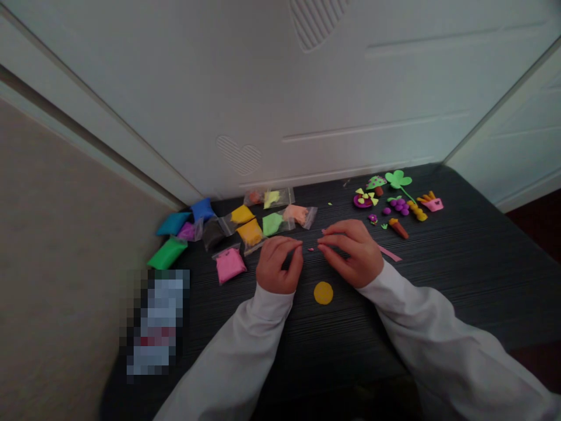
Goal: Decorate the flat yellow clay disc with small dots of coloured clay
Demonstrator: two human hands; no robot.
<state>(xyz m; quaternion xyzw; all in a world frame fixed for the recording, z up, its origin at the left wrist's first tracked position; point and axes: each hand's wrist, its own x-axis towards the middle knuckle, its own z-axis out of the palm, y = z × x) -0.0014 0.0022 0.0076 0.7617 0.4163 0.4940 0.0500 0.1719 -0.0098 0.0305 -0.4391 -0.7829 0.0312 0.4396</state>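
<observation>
The left hand (280, 266) is curled, thumb and forefinger nearly meeting; whether a scrap is pinched there I cannot tell. The right hand (353, 251) is loosely bunched, its fingertips close together with a speck of pink at the forefinger, though I cannot be sure of a grip. Between them on the dark worktop (350, 345) lies a tiny pink piece (311, 249). From that piece, a flat yellow disc (323, 293) sits near 5 o'clock, plain and bare, so any work on it looks barely begun, the pink bit lying apart from it. At 3 o'clock, beside the right wrist, is a pink strip (391, 253). Farther out, around 2 o'clock, shaped pieces look largely finished: a brown cone (398, 228), a purple cluster (400, 205), a purple dish (363, 202) with pale yellow bits, a green clover shape (398, 179) and a pink holder (433, 204) of orange sticks. A pink bag (230, 266) lies at 9 o'clock, two yellow bags (250, 233) at 10, a peach bag (298, 214) near 11, and a blurred packet (158, 324) at 8.
</observation>
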